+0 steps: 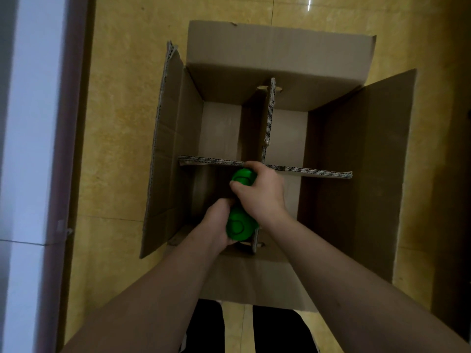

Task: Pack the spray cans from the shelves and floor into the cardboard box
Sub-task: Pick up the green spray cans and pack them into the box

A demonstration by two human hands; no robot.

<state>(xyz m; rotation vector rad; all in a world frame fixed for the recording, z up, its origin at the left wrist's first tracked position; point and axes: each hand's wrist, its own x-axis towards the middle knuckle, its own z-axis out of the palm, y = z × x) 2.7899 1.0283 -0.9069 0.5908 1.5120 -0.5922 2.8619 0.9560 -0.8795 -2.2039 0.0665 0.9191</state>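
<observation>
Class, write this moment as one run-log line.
stage: packing | left hand grips near green-capped can | right hand grips far green-capped can | both over near-left cell of cardboard box

Box [331, 149] on the floor [114, 123], far can [243, 175] right behind near can [239, 226] at its near-left compartment.
</observation>
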